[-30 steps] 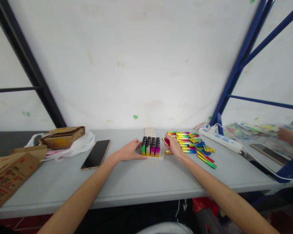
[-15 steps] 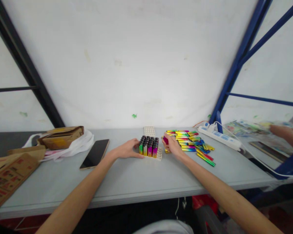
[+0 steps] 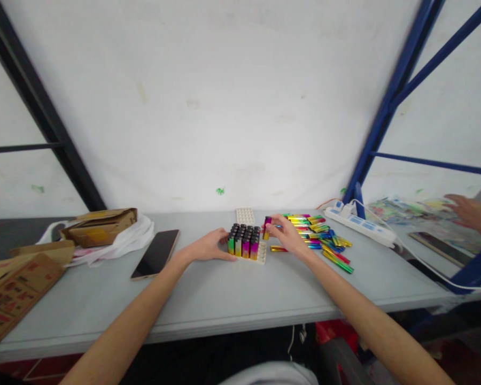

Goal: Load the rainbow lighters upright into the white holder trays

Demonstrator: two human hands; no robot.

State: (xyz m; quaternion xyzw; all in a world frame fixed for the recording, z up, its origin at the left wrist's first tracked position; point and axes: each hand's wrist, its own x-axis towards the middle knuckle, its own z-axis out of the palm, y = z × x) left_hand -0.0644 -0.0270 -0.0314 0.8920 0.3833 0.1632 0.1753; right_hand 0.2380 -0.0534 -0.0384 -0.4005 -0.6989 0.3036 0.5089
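Observation:
Several upright lighters (image 3: 243, 243) with black tops and shiny coloured bodies stand in rows in a white tray (image 3: 261, 254). Some of the holes on the tray's right side show. My left hand (image 3: 212, 246) holds the tray at its left end, thumb along the front and fingers behind. In my right hand (image 3: 284, 234) a purple and yellow lighter (image 3: 266, 228) is pinched upright, just right of the standing rows. Behind and right of that hand lies a loose pile of shiny lighters (image 3: 318, 230) in many colours, partly covered by the hand.
A second white tray (image 3: 245, 215) lies near the wall. On the left are a phone (image 3: 155, 254), a white plastic bag (image 3: 134, 238) and cardboard boxes (image 3: 104, 224). A power strip (image 3: 361, 227) is at right, beyond which another person's hand (image 3: 471, 214) shows.
My right hand has turned and lifted the lighter from the pile's left edge to upright beside the tray. My left hand stays put. The other person's hand has moved.

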